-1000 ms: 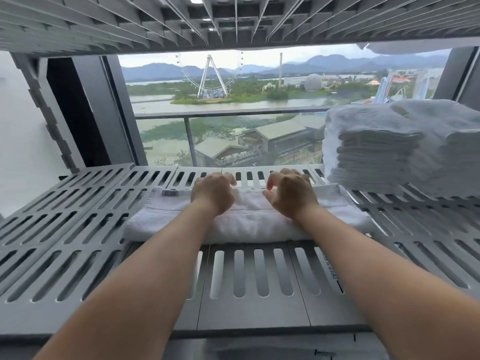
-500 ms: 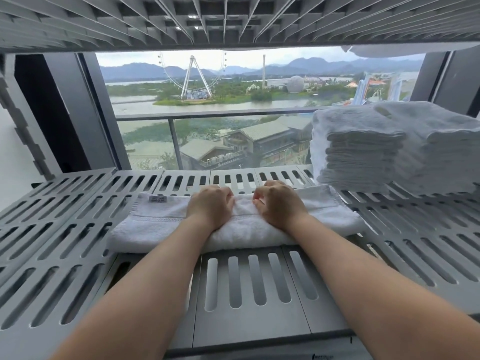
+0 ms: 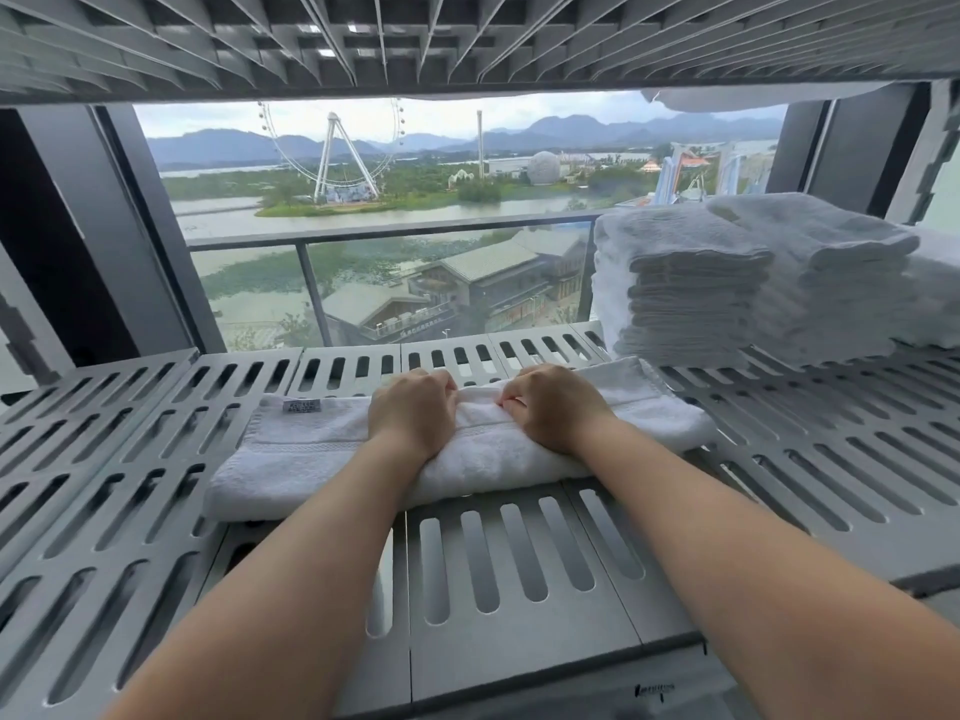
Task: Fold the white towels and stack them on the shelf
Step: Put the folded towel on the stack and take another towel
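A white towel (image 3: pixel 311 449), folded into a long band, lies across the middle of the grey slotted shelf (image 3: pixel 519 563). A small label shows on its far left corner. My left hand (image 3: pixel 413 410) and my right hand (image 3: pixel 553 407) rest side by side on the towel's middle, fingers curled into the cloth along its far edge. A tall stack of folded white towels (image 3: pixel 691 288) stands at the back right of the shelf. A second stack (image 3: pixel 841 283) stands beside it on the right.
Another slotted shelf (image 3: pixel 467 44) hangs close overhead. Behind the shelf is a window with a glass balcony rail (image 3: pixel 395 236). A dark upright post (image 3: pixel 119 226) stands at the back left. The left shelf panels (image 3: pixel 104 459) are bare.
Both hands have drawn closer together on the towel's middle and their fingers have curled tighter into the cloth. The towel lies where it was.
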{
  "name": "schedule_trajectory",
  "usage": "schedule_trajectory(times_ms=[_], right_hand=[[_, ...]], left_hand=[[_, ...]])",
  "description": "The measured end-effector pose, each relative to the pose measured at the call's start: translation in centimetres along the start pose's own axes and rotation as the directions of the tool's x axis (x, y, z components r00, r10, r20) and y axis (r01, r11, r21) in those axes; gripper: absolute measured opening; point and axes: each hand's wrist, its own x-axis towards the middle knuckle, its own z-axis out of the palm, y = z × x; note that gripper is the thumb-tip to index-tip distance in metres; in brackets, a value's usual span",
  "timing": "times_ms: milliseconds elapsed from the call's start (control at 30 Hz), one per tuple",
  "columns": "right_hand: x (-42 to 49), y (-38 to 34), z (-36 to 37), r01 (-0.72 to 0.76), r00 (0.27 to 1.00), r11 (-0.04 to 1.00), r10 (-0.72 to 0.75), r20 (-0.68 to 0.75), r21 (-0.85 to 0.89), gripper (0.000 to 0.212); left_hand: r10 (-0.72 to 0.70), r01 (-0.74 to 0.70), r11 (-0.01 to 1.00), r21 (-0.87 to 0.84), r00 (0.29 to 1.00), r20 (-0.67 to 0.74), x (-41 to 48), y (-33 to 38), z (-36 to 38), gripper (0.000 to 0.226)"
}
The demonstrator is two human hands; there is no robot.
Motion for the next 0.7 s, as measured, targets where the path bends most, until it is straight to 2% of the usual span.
schedule_trajectory(times_ms=[100, 233, 300, 367, 533, 700], right_hand=[[-0.8, 0.2, -0.3, -0.042, 0.999, 0.999, 0.042, -0.003, 0.034, 0.028], [-2.6, 2.4, -1.0, -0.206, 0.951, 0.978, 0.192, -0.241, -0.036, 0.027], [-3.4, 4.2, -1.7, -0.326, 0.921, 0.940, 0.290, -0.260, -0.105, 0.025], [-4.2, 6.0, -2.3, -0.413, 0.896, 0.900, 0.374, -0.241, -0.138, 0.027], [-5.6, 9.9, -2.8, -0.510, 0.841, 0.854, 0.472, -0.264, -0.098, 0.036], [-6.2, 12.0, -2.3, -0.587, 0.799, 0.803, 0.555, -0.231, -0.100, 0.066]], left_hand=[[-0.022, 0.022, 0.999, 0.023, 1.000, -0.013, -0.4, 0.4, -0.5, 0.023], [-0.031, 0.040, 0.995, 0.087, 0.994, -0.102, -0.7, 1.5, -1.0, 0.019], [-0.009, 0.018, 0.997, 0.081, 0.994, -0.110, -0.9, 2.7, -1.0, 0.027], [0.031, -0.027, 0.999, 0.037, 0.994, -0.101, -1.0, 4.7, -1.0, 0.026], [0.111, -0.111, 0.993, -0.042, 0.994, -0.005, -1.6, 10.9, 0.0, 0.025], [0.030, -0.033, 0.999, 0.008, 0.972, 0.232, -1.8, 14.8, 1.6, 0.051]])
